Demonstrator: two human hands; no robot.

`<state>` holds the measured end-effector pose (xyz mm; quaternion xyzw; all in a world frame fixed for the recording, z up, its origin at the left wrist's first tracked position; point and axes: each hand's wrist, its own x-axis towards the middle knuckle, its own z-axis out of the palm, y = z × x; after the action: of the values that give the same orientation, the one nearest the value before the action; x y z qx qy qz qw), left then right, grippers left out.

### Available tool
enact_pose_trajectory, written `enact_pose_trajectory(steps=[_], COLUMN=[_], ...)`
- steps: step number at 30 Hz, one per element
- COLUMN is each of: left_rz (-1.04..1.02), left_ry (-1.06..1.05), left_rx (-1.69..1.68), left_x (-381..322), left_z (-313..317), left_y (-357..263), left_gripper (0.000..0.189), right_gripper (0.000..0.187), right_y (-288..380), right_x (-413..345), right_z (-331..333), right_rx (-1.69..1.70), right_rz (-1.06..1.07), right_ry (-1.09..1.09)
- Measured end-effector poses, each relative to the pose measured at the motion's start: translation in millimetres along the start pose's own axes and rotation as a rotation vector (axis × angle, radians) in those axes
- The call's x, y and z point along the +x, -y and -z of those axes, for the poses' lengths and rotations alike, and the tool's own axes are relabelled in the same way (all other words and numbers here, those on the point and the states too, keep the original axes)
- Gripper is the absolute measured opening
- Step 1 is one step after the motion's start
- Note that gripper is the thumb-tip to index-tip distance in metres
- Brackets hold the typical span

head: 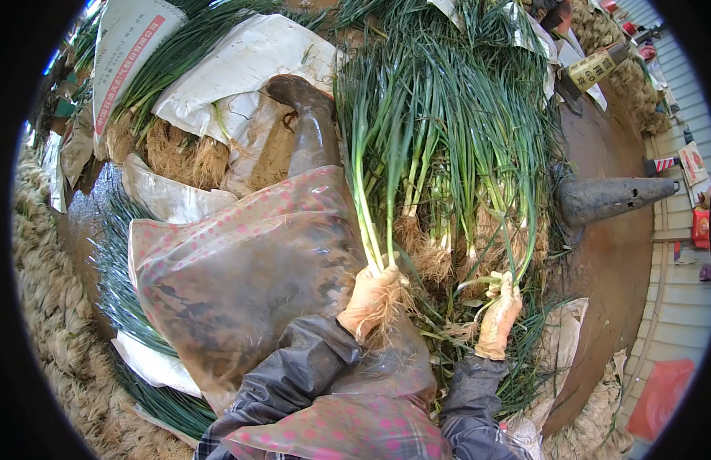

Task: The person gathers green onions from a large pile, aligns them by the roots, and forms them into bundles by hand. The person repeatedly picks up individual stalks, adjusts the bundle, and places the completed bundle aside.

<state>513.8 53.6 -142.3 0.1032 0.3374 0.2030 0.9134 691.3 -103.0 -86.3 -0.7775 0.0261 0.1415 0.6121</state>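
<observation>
My left hand [373, 299], in a muddy pale glove, is closed around the white lower stems of a few green onions [364, 213]; their roots hang over the fingers and their leaves point away from me. My right hand [501, 313], gloved too, pinches a thin green onion stalk [476, 282] with small roots dangling at its left. Beyond both hands lies a big heap of green onions [447, 115], with brown root clumps [436, 261] towards me. A clear plastic apron with pink dots [246, 276] covers my lap.
A dark traffic cone [614, 198] lies on the wet muddy floor [608, 276] at the right. A white sack [246, 63] and rooted bundles [188, 155] are at the upper left. Loose leaves [522, 368] lie around my right forearm. Piled root bundles [50, 322] line the left edge.
</observation>
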Motion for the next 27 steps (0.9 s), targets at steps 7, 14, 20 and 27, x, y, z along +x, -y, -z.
enact_pose_trajectory(steps=[7, 14, 20, 27], left_rz=[0.194, 0.179, 0.123, 0.154], left_ry=[0.194, 0.222, 0.087, 0.060], left_rx=[-0.122, 0.066, 0.059, 0.045], left_x=[-10, -10, -1, 6], left_z=[0, 12, 16, 10], left_y=[-10, -9, -2, 5], left_gripper=[0.039, 0.029, 0.024, 0.023], right_gripper=[0.052, 0.041, 0.022, 0.015], right_y=[-37, -26, -39, -40], right_x=[-16, 25, 3, -48], right_z=[-84, -171, -153, -40], right_rx=[-0.067, -0.106, -0.181, 0.059], right_rz=[-0.383, -0.225, -0.198, -0.175], right_ry=[0.934, 0.759, 0.426, 0.254])
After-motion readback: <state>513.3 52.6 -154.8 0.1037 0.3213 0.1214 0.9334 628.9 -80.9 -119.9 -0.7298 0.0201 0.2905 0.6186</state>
